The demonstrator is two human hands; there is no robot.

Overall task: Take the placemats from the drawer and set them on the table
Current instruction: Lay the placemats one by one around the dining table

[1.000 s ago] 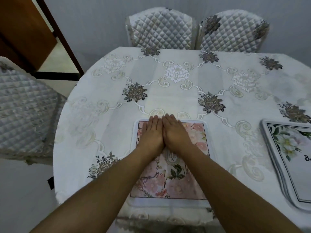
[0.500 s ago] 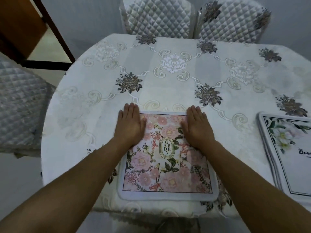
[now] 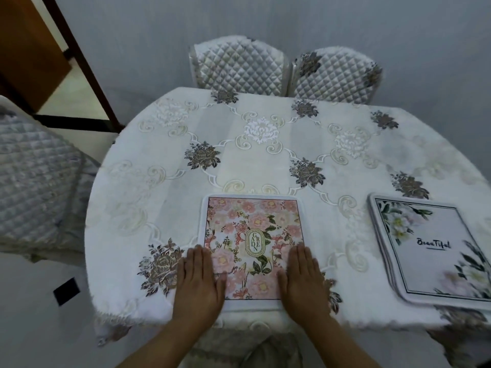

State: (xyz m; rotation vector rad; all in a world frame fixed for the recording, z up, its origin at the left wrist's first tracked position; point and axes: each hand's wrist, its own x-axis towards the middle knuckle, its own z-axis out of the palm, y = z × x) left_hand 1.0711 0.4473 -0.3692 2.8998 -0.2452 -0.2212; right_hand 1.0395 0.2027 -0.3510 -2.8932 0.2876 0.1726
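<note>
- Flat on the table (image 3: 265, 160), close to its near edge: pink placemat (image 3: 253, 229), squarish, rounded corners, white border, dense rose print (oval "GARDEN" emblem at centre).
- Left hand (image 3: 198, 282): flat, fingers straight and together, pressing the pink placemat's near left corner, partly over the cloth beside it.
- Right hand (image 3: 303, 282): likewise flat and straight-fingered, on the near right corner.
- Right of the pink placemat, apart from it: stack of placemats (image 3: 430, 251), white with green leaves, thin black frame line, script "Beautiful" (layer count unclear).
- Under the pink placemat: rounded tabletop in white cloth, grey-brown roses, cream scrolls, scalloped hem.
- Beyond the pink placemat: plain quilted chair (image 3: 239, 65) and rose-patterned quilted chair (image 3: 334, 73), diamond-stitched, satiny; third chair (image 3: 34, 176) to its left.
</note>
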